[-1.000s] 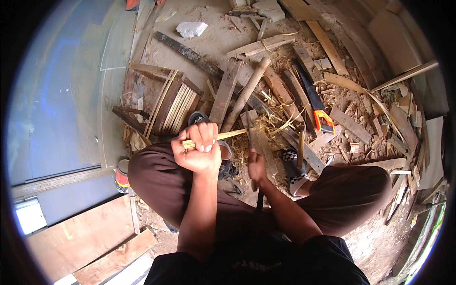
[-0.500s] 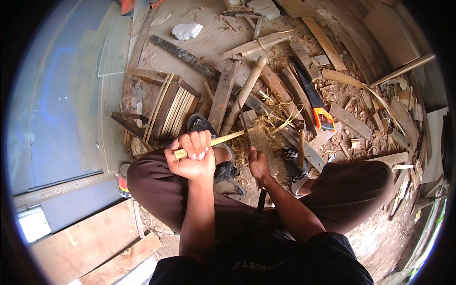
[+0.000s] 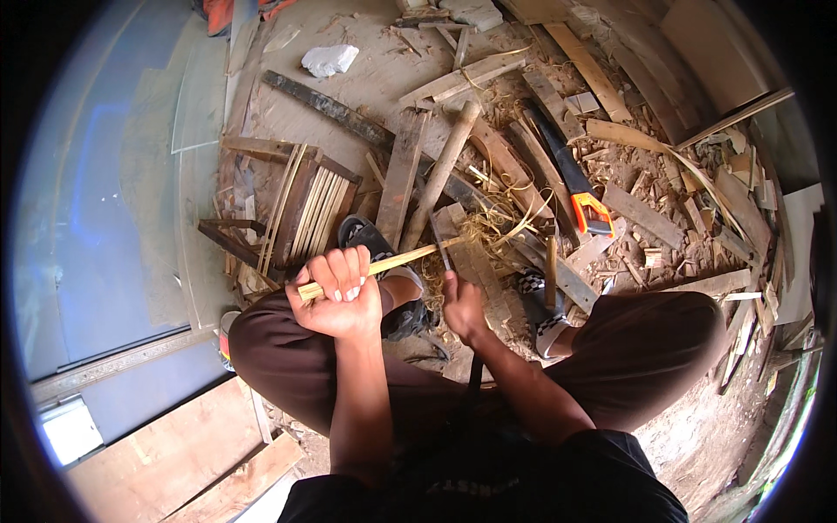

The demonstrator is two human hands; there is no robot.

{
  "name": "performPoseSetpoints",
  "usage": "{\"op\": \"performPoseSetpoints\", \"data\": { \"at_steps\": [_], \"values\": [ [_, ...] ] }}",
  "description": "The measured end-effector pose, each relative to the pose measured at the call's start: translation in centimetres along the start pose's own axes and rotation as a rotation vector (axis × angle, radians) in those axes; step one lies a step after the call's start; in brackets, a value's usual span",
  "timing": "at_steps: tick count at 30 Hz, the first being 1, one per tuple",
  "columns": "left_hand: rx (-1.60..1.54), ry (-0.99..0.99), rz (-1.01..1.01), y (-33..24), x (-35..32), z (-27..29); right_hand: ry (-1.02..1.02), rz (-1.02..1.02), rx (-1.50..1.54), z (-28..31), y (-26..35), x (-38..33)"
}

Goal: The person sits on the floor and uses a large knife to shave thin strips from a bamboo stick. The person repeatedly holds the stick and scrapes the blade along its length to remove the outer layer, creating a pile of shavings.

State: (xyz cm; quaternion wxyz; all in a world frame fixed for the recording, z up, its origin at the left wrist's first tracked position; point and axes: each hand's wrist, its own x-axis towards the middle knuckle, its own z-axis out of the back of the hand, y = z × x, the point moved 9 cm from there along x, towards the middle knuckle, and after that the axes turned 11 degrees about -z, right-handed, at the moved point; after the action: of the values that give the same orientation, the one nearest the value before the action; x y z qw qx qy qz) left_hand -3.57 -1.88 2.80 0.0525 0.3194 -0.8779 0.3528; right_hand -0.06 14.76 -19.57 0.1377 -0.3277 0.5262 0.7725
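Observation:
My left hand [image 3: 338, 289] is closed in a fist around a thin yellowish wooden stick [image 3: 405, 258], whose butt end sticks out past the fist on the left. The stick slants to the right and away, its far end over a heap of curly shavings [image 3: 490, 228]. In my right hand [image 3: 465, 305] is a knife, the fingers wrapped over its handle. Its narrow dark blade [image 3: 441, 246] points away from me and crosses the stick near the far end. Whether the edge bites into the wood I cannot tell. Under the blade lies a wooden plank [image 3: 475, 261].
A handsaw with an orange handle [image 3: 593, 214] lies on the right among scattered boards and chips. At left is a slatted wooden piece [image 3: 316, 213] beside a large glass sheet [image 3: 196, 113]. Beyond lie a round pole [image 3: 446, 170] and a white block [image 3: 330, 60]. My legs flank the work.
The view has shifted slightly. My left hand and the stick have moved a little left and nearer me. The knife blade now shows shorter, at a changed tilt across the stick.

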Motion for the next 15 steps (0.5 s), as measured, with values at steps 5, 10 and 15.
{"op": "performPoseSetpoints", "data": {
  "at_steps": [5,10,15],
  "values": [
    [0.029,0.015,0.005,0.3,0.3,0.0,-0.031,-0.025,0.0,-0.9,-0.9,-0.5],
    [0.011,-0.012,0.021,0.2,0.3,0.2,-0.153,-0.009,-0.018,0.3,-2.8,1.2],
    [-0.002,0.006,0.03,0.3,0.1,0.1,-0.052,0.347,-0.048,-0.2,2.9,-2.4]
  ]
}}
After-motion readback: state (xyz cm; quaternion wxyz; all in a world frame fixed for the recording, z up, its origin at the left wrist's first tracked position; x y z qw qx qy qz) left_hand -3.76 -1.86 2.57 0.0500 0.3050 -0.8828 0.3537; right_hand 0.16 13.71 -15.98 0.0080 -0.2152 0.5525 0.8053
